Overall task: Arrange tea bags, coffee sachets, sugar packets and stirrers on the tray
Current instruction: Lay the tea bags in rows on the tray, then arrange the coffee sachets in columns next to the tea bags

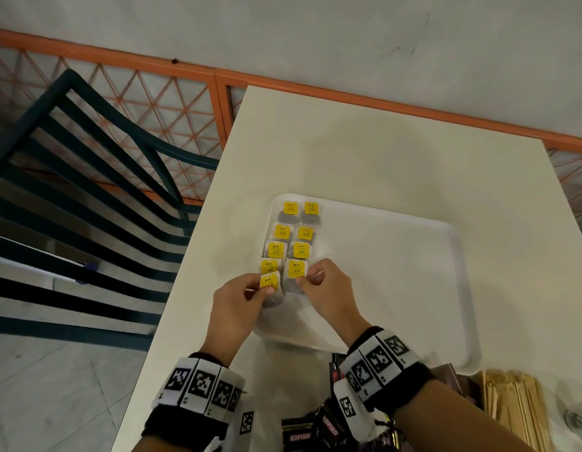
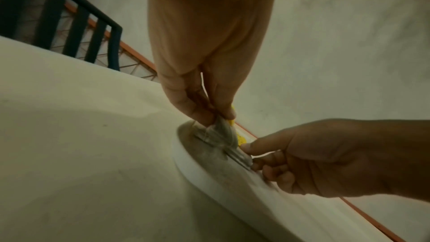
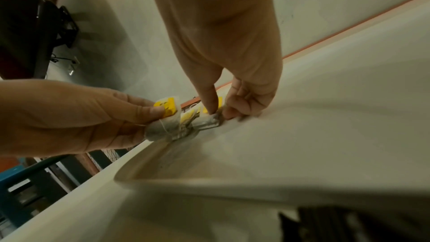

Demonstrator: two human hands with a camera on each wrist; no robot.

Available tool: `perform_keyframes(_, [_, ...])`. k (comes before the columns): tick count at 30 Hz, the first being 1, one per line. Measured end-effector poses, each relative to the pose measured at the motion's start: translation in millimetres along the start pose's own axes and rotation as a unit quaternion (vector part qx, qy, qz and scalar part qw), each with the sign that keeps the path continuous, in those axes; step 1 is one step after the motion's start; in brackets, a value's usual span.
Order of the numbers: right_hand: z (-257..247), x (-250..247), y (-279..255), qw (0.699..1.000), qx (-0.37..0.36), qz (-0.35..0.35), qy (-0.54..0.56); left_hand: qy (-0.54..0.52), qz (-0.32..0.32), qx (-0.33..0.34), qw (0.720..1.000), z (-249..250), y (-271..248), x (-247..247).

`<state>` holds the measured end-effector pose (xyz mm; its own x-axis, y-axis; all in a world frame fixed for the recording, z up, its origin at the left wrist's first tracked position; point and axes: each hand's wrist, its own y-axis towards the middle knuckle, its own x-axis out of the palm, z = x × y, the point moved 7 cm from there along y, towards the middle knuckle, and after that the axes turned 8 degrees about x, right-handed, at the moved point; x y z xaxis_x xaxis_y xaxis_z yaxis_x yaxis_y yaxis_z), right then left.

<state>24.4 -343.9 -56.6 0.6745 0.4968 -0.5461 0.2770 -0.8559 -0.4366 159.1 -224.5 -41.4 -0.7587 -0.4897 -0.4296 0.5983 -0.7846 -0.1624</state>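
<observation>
A white tray point(image 1: 397, 272) lies on the cream table point(image 1: 348, 151). Several tea bags with yellow tags point(image 1: 291, 230) lie in two columns along its left side. At the near end of the left column my left hand point(image 1: 265, 290) pinches a tea bag point(image 1: 270, 283) between thumb and fingers, slightly lifted. The left wrist view shows that hand point(image 2: 216, 115) holding the grey bag point(image 2: 221, 132) over the tray rim point(image 2: 197, 168). My right hand point(image 1: 302, 282) pinches the lower edge of the neighbouring tea bag point(image 1: 296, 269), which lies flat on the tray point(image 3: 279, 135).
Black Kopiko coffee sachets point(image 1: 296, 435) lie at the near table edge under my right wrist. A bundle of wooden stirrers point(image 1: 511, 409) lies at the near right. A dark slatted chair point(image 1: 87, 190) stands left of the table, with an orange mesh railing point(image 1: 172, 102) behind.
</observation>
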Motion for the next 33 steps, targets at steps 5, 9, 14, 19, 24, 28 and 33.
perform_keyframes(5, [-1,0,-4,0.999,-0.035,0.005,-0.024,0.014,-0.003,0.001,1.0,4,1,7])
perform_keyframes(9, [-1,-1,-7,0.998,-0.045,0.0,-0.033,0.045,-0.015,0.013,0.999,6,4,11])
perform_keyframes(14, [-1,-6,-11,0.998,-0.049,0.0,-0.034,0.109,-0.012,0.024,0.994,6,4,13])
perform_keyframes(19, [-15,-17,-22,0.994,-0.096,0.031,-0.049,0.122,0.084,0.121,0.982,25,-6,-6])
perform_keyframes(24, [-55,-18,-69,0.961,-0.264,0.047,-0.063,-0.112,0.051,0.044,0.991,46,-18,-2])
perform_keyframes(28, [-62,9,-117,0.908,-0.389,-0.123,-0.101,-0.469,-0.091,-0.133,0.869,65,-39,32])
perform_keyframes(33, [-33,-8,-118,0.905,-0.355,-0.118,-0.205,-0.571,-0.132,-0.126,0.801,79,-65,22])
